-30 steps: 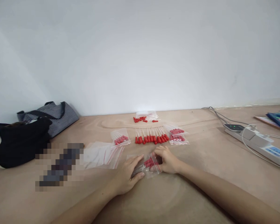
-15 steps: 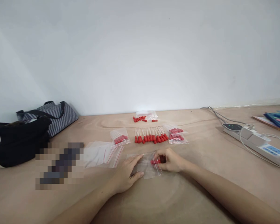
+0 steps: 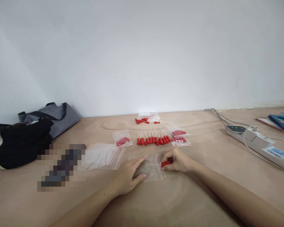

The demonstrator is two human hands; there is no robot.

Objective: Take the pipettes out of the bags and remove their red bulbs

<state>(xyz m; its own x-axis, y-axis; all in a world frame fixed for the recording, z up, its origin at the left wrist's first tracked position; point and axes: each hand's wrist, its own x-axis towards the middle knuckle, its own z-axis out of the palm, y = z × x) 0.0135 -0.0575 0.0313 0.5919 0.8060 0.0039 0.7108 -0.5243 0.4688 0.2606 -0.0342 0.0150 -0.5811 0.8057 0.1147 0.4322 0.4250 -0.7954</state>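
Observation:
A clear zip bag (image 3: 151, 168) lies flat on the table, its red-lined mouth facing right. My left hand (image 3: 130, 175) rests on the bag's left part with thumb and fingers spread apart. At the mouth, my right hand (image 3: 176, 160) pinches a dropper by its red rubber bulb (image 3: 166, 163); its tube is not plainly visible. Beyond the hands lies a row of droppers (image 3: 153, 138) with red bulbs toward me and pale tubes pointing away. Filled zip bags of droppers lie on both sides of it, left (image 3: 122, 139) and right (image 3: 179, 137).
Several flat zip bags (image 3: 100, 156) overlap left of my hands. Loose red bulbs (image 3: 141, 120) lie near the wall beside another bag (image 3: 148, 116). A black bag (image 3: 21, 145) and a striped bag (image 3: 62, 118) stand left; a power strip (image 3: 269, 148) with cables lies right.
My right hand has shifted slightly right with the red-bulbed dropper, from over the zip bag to its mouth edge. My left hand stays in place on the bag.

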